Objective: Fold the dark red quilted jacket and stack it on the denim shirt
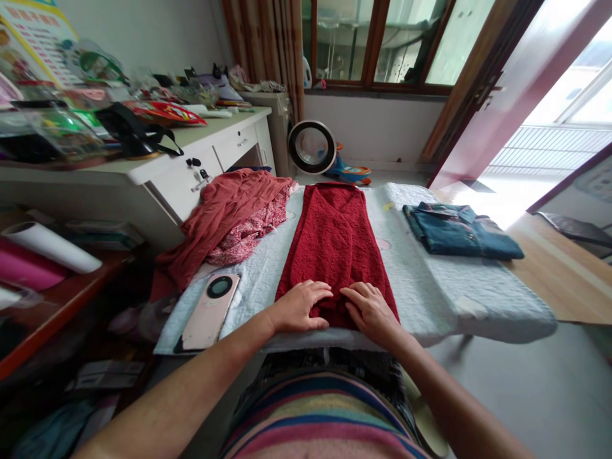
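Note:
A dark red textured garment [329, 242] lies folded into a long, narrow shape, its crossed front panels facing up. My left hand [299, 307] rests on its near end, fingers stretched over the cloth and thumb apart. Opposite it, my right hand [370, 311] lies on the same end with fingers spread and slightly bent. Between the two hands the fabric is a little rumpled. Beneath the garment is a pale quilted cover [421, 293]. A pink phone [215, 312] lies face down to the left of my left hand.
A heap of rose-coloured clothing [229, 204] hangs over the cover's left edge. Folded blue denim [463, 231] sits at the right. A cluttered desk [239, 124] stands at the left, and a round fan-like appliance [312, 147] is beyond the far edge.

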A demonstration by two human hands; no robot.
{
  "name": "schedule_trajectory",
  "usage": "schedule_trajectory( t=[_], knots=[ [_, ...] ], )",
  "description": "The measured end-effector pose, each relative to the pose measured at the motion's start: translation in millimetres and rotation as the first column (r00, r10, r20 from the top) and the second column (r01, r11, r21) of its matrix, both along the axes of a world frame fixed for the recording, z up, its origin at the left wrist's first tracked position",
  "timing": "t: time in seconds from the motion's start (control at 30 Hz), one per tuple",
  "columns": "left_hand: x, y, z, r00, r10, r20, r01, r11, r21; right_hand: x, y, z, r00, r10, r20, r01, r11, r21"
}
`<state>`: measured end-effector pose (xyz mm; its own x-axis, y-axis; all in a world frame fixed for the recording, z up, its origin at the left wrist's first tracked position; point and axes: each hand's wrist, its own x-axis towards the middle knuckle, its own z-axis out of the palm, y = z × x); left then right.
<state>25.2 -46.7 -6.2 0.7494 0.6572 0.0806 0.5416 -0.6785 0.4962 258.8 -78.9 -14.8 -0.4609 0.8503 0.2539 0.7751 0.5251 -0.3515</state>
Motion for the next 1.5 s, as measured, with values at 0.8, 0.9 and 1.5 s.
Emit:
schedule_trajectory(
  t=[0.8,0.9,1.5],
  knots=[
    [-14.8,-28.7,2.9,0.978,0.142,0.155,-0.170,0.967,0.187,-11.4,-9.6,4.0,1.000,-0.016,-0.015,0.015,1.000,-0.015],
    [-10.8,-33.1,-2.8,0.962,0.156,0.222,-0.198,0.964,0.179,-11.7,-11.2,2.3,0.998,0.007,-0.067,-0.008,1.000,-0.004],
    [2.7,-34.9,1.8,0.984,0.126,-0.122,-0.103,0.978,0.182,-4.7,-21.0,7.6,0.990,0.111,0.084,-0.101,0.988,-0.117]
  ],
)
